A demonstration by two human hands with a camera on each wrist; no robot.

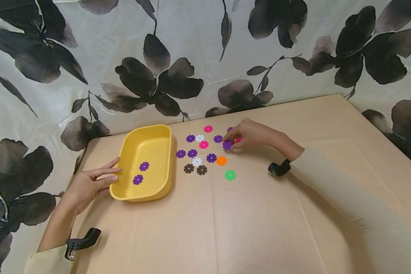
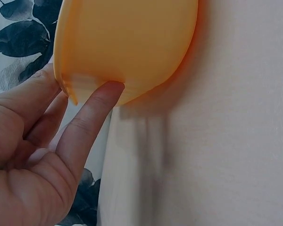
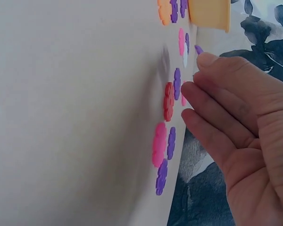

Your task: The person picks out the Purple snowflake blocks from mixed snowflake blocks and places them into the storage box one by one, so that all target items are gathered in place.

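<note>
apparently for steadiness, the left hand pinches the left rim of a yellow, rounded-rectangular plastic tray.
two purple, notched plastic discs lie inside; beside it, loose notched discs, a green disc nearest, lie on the pale tan table, probably for easy reach; farther off, the right hand, thumb and fingertips close together, holds another purple disc, likely by its edge for a fine grip.
</note>
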